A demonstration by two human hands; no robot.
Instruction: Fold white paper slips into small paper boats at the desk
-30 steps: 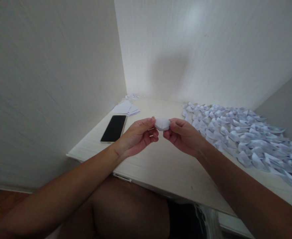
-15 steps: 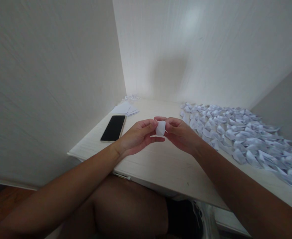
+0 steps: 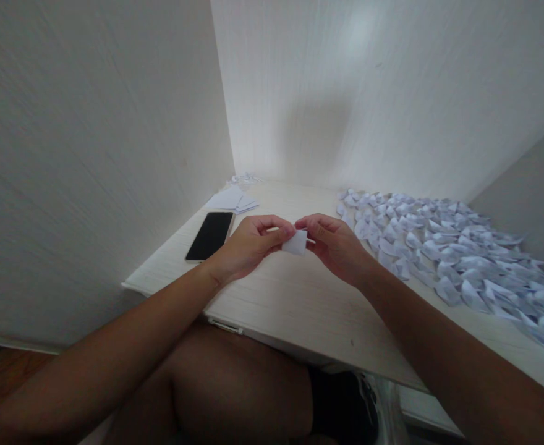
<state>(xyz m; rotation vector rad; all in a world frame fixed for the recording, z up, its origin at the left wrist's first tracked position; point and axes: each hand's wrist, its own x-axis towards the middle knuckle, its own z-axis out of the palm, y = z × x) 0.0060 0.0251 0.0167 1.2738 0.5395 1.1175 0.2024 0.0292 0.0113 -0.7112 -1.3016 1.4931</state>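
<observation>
A small folded piece of white paper [image 3: 295, 243] is held between my two hands, above the middle of the table. My left hand [image 3: 258, 243] pinches its upper left part between thumb and fingers. On its right side, the thumb and fingers of my right hand [image 3: 331, 241] are closed on the paper's edge. The fingers partly hide the folds.
A black-screened phone [image 3: 210, 237] lies on the white table [image 3: 272, 306] at the left, with flat white paper sheets [image 3: 226, 198] behind it. Small white scraps [image 3: 245, 178] lie in the back corner. Many folded white paper pieces [image 3: 443, 238] cover the right side. Walls stand left and behind.
The paper has turned and its flat face now hangs lower. My left fingers, earlier stretched below it, have curled in. My right hand has shifted slightly over its upper edge.
</observation>
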